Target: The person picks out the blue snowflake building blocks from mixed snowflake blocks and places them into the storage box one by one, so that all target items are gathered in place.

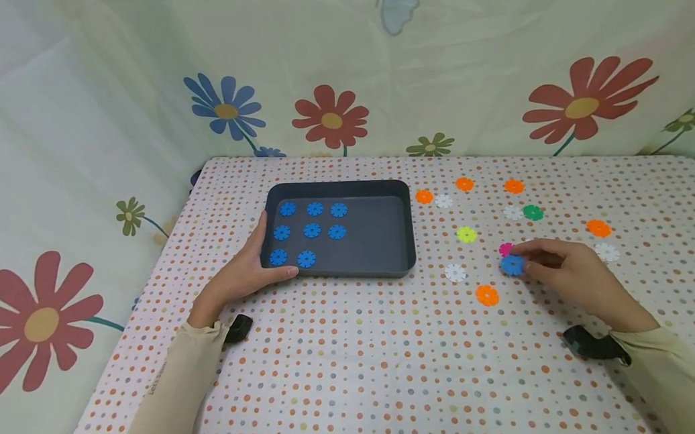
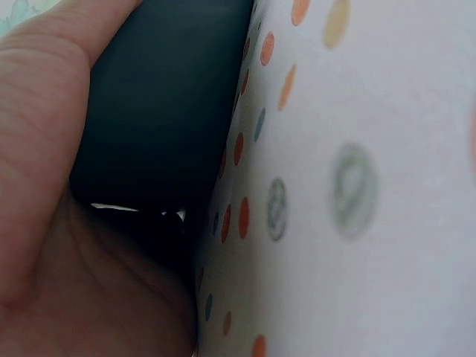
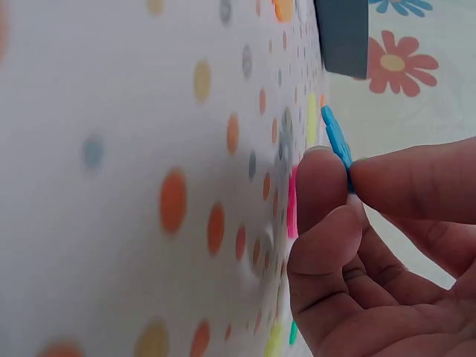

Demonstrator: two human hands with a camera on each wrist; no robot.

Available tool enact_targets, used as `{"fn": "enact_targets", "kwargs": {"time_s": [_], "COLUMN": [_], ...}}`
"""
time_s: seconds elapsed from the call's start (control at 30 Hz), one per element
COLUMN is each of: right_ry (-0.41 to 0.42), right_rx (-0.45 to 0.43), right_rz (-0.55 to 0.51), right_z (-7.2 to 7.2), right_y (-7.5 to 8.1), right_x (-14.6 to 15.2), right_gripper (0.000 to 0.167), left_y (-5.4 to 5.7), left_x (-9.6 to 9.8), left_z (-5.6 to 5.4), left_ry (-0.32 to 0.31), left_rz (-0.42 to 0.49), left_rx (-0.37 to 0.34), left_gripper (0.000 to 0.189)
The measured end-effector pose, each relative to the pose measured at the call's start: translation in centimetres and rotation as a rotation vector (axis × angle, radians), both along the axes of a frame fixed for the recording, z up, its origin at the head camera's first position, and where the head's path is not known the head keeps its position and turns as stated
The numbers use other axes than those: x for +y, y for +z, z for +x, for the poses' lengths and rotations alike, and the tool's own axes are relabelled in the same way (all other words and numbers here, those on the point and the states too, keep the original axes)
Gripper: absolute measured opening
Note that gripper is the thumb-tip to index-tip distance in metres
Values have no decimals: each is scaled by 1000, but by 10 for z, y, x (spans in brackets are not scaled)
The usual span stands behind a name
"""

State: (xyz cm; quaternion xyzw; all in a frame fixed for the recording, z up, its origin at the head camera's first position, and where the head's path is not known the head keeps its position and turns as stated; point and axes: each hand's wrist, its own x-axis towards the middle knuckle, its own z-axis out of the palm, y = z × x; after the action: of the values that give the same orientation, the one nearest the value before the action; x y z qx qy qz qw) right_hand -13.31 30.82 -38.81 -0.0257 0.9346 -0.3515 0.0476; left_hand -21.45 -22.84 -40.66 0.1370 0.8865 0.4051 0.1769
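Observation:
A dark grey rectangular tray (image 1: 379,235) holds several blue notched discs (image 1: 312,230) in rows on its left side. My left hand (image 1: 241,270) spans its front left corner, thumb straight along the front wall and fingers along the left wall. In the left wrist view, the thumb and palm lie against the tray's dark wall (image 2: 163,97). Between thumb and fingertips, my right hand (image 1: 578,278) pinches another blue disc (image 1: 512,265). That disc stands nearly edge-on above the cloth in the right wrist view. A pink disc (image 1: 506,249) is partly hidden behind it.
Right of the tray, loose discs lie scattered on the dotted tablecloth (image 1: 358,364): several orange (image 1: 487,295), several white (image 1: 455,272), a yellow (image 1: 466,234) and a green one (image 1: 533,213). A flowered curtain (image 1: 463,54) hangs behind the table.

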Motion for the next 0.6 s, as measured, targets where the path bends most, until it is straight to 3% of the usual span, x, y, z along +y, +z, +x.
{"fn": "enact_targets", "kwargs": {"time_s": [0.3,0.6], "right_ry": [33,44], "right_rx": [-48,-86], "right_rz": [-130,-184], "right_z": [-5,-13], "right_y": [4,11], "right_x": [-14,-34], "right_gripper": [33,34], "left_y": [0,1], "left_x": [1,0], "left_z": [-1,0], "left_ry": [-3,-3], "left_rz": [-6,-3], "left_rx": [4,2], "left_gripper": [132,131]}}
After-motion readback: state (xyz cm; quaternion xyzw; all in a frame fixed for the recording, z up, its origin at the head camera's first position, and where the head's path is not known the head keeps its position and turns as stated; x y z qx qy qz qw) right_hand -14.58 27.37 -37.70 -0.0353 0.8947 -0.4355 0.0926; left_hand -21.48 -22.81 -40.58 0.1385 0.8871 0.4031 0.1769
